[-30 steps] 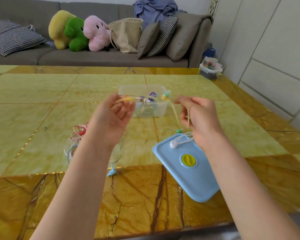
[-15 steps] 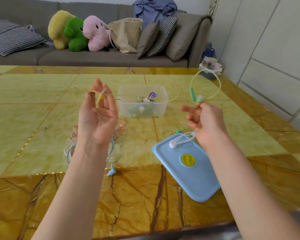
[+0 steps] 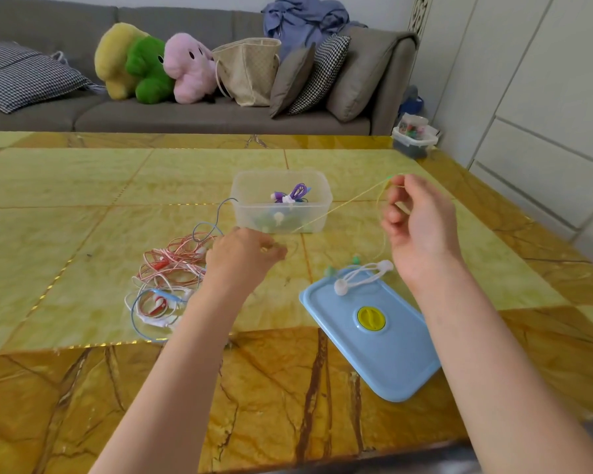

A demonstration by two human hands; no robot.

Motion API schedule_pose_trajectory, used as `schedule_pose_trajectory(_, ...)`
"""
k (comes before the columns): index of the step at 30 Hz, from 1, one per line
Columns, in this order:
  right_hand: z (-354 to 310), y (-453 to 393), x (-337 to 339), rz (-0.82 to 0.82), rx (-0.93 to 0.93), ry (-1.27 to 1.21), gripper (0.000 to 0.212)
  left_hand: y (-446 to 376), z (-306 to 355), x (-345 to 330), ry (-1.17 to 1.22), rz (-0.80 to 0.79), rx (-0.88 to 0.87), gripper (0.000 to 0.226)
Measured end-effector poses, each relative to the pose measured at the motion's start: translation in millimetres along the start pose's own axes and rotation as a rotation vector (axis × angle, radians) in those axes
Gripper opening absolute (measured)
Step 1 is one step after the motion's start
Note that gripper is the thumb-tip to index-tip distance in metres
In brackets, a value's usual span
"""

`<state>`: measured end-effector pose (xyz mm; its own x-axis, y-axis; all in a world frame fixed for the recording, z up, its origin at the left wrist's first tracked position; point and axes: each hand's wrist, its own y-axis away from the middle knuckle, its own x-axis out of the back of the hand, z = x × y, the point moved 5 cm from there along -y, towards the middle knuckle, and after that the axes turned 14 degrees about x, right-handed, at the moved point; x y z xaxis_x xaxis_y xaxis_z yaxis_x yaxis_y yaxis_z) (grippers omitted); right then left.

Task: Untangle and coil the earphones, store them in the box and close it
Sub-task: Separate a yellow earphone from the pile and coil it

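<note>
The left hand [image 3: 243,254] is dropping low in front of the box [image 3: 281,200], while the right hand [image 3: 421,227] is pulling the yellow earphone cord [image 3: 339,206] taut rightward.

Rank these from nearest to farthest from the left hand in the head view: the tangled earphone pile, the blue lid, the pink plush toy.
1. Tangled earphone pile, right beside the left hand, on its left.
2. Blue lid, on the table to its right.
3. Pink plush toy, far back on the sofa.

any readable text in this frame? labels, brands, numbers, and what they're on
None can be read.
Tote bag on the sofa: repeating printed pattern, too small to read.
Yellow disc on the blue lid: raised shape, no letters made out.
Clear box: no label visible.
</note>
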<state>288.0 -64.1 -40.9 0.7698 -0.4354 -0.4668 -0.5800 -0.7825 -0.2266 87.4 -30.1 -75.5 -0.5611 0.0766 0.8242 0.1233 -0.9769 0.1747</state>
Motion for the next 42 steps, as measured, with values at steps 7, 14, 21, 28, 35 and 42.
schedule_pose_trajectory(7, 15, 5, 0, -0.328, -0.035, 0.732, 0.017, 3, 10, 23, 0.258, 0.188, -0.210, 0.022)
schedule_pose_trajectory(14, 0, 29, -36, -0.759, 0.015, 0.611, 0.041, 24, 33, 22, 0.439, 0.004, -0.359, 0.034)
schedule_pose_trajectory(21, 7, 31, -36, -0.808, -0.085, 0.552, 0.016, 23, 29, 18, 0.720, -0.211, -0.315, 0.017)
schedule_pose_trajectory(28, -2, 13, -25, -0.420, 0.220, 0.666, 0.021, 14, 26, 8, 0.442, -0.098, -0.262, 0.018)
schedule_pose_trajectory(35, -14, 14, -27, -0.318, 0.602, 0.929, 0.020, 18, 20, 15, 0.620, -0.163, -0.202, 0.025)
schedule_pose_trajectory(42, 6, 12, -30, -0.628, 0.400, 1.147, 0.034, 11, 19, 37, 0.467, 0.145, -0.174, 0.035)
